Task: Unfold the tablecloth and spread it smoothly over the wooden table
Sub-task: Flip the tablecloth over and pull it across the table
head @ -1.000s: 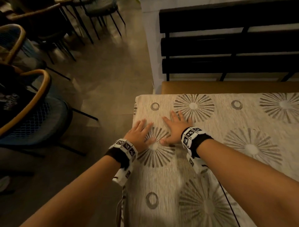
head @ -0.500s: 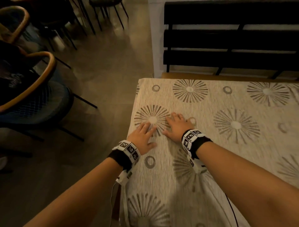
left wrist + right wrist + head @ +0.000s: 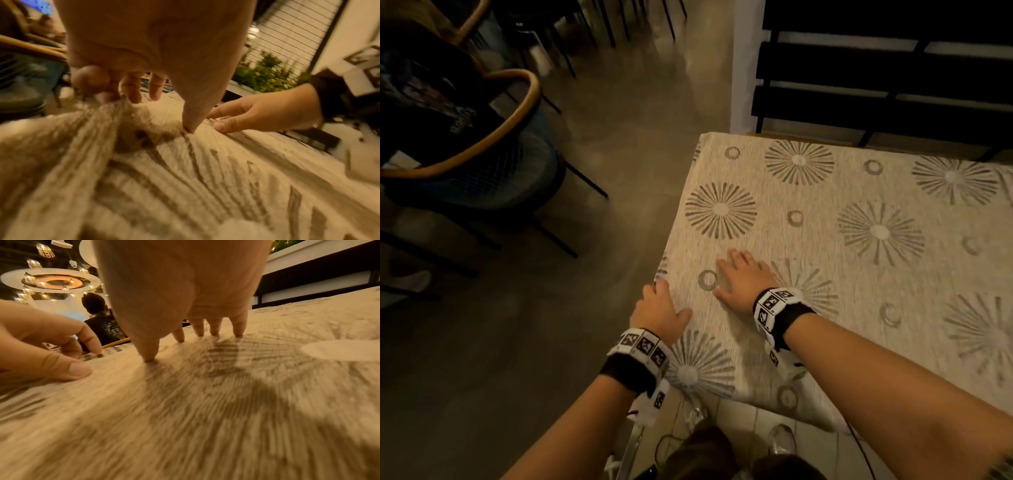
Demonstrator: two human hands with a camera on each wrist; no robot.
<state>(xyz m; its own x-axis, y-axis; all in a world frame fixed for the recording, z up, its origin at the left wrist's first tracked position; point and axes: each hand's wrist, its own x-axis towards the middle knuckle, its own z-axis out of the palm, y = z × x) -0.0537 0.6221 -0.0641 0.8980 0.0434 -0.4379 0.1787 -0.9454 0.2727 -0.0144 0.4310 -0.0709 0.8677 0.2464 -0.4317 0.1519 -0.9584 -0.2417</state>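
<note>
One tablecloth point(image 3: 825, 260) covers the table, and two hands rest on it near its left edge. The right hand point(image 3: 743, 279) lies flat with fingers spread, all five fingertips pressing the cloth. The left hand point(image 3: 657, 313) sits at the very edge, fingers curled over it and bunching a fold, thumb on top. One chair point(image 3: 465, 164) stands well apart on the left.
</note>
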